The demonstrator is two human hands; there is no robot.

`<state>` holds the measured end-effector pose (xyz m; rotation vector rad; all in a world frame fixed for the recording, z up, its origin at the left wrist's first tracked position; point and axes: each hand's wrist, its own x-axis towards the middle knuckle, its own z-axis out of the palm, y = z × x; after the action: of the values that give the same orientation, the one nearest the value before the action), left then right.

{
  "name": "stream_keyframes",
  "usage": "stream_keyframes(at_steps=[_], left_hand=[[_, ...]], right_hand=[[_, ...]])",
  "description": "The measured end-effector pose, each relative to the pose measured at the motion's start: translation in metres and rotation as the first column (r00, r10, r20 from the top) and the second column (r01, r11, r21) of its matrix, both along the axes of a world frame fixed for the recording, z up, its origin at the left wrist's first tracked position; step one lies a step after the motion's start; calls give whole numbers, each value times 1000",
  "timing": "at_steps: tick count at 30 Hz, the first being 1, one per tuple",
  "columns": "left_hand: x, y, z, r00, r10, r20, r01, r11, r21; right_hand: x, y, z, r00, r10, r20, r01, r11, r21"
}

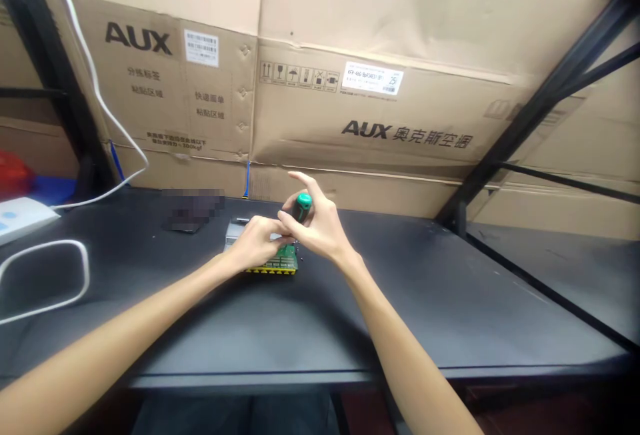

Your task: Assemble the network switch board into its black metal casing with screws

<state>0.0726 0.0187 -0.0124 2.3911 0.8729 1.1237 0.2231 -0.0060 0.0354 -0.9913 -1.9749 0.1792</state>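
A green circuit board (281,263) with a yellow front edge lies on the black table (410,301), partly on a grey metal case (233,229). My left hand (255,243) rests on the board and pins it down. My right hand (315,225) is closed around a screwdriver with a green and black handle (302,206), held upright with its tip down at the board's right side. The index finger of that hand sticks out to the left. The screwdriver's shaft is mostly hidden by my fingers.
Large AUX cardboard boxes (370,108) form a wall behind the table. A white cable (83,268) loops at the left, near a white device (20,216). A small dark flat object (183,225) lies behind the board. Black shelf struts (530,121) slant at the right.
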Motion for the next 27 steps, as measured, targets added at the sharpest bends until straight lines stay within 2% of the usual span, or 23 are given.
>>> stream_keyframes(at_steps=[5,12,24,27], left_hand=[[0,1,0,999,30,-21,-30,1000,3],[0,1,-3,989,145,-32,-142,986,85],[2,1,-3,995,104,6,-104,992,71],[2,1,-5,993,114,-2,-114,990,83]], right_hand=[[4,1,2,998,55,-10,-56,995,-77],[7,2,3,999,45,-12,-46,992,-115],[11,7,2,995,92,-48,-99,979,-178],[9,9,0,995,59,-77,-70,988,-138]])
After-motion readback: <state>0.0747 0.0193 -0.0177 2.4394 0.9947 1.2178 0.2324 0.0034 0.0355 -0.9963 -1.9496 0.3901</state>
